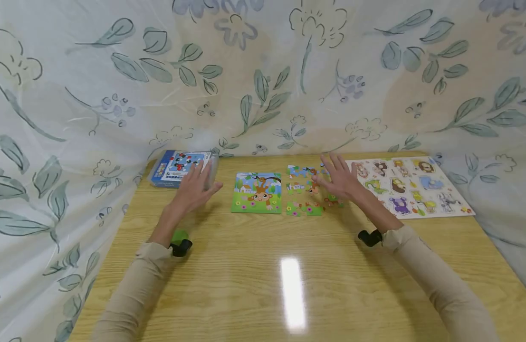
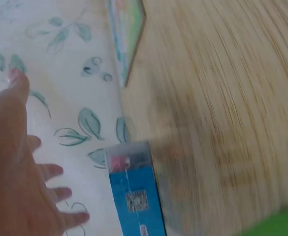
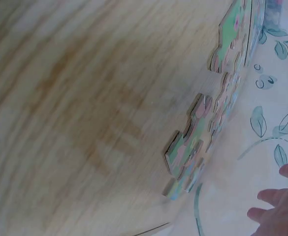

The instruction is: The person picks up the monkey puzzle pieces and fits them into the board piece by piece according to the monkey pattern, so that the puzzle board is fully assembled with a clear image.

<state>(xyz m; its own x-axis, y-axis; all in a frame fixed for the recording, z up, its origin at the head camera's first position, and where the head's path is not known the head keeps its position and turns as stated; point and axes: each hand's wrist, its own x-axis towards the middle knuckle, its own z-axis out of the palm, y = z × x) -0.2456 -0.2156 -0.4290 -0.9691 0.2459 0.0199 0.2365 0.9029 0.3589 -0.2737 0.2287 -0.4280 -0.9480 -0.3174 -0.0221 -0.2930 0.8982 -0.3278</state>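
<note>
My left hand (image 1: 193,187) hovers with spread fingers near a clear-lidded box (image 1: 183,168) with a blue and white label; in the left wrist view the blue side of that box (image 2: 138,201) shows beside the hand. Over the loose jigsaw pieces (image 1: 304,209) my right hand (image 1: 340,179) is held with fingers apart, hiding some of them. Between the hands lies a square monkey picture board (image 1: 257,194). In the right wrist view the pieces (image 3: 183,152) lie in separate groups on the wood, with fingertips (image 3: 269,196) away from them. Neither hand holds anything.
A white animal puzzle board (image 1: 410,187) lies at the right, partly behind the right hand. Something green (image 1: 180,236) sits by the left wrist. Floral cloth (image 1: 263,85) hangs behind the wooden table (image 1: 245,285).
</note>
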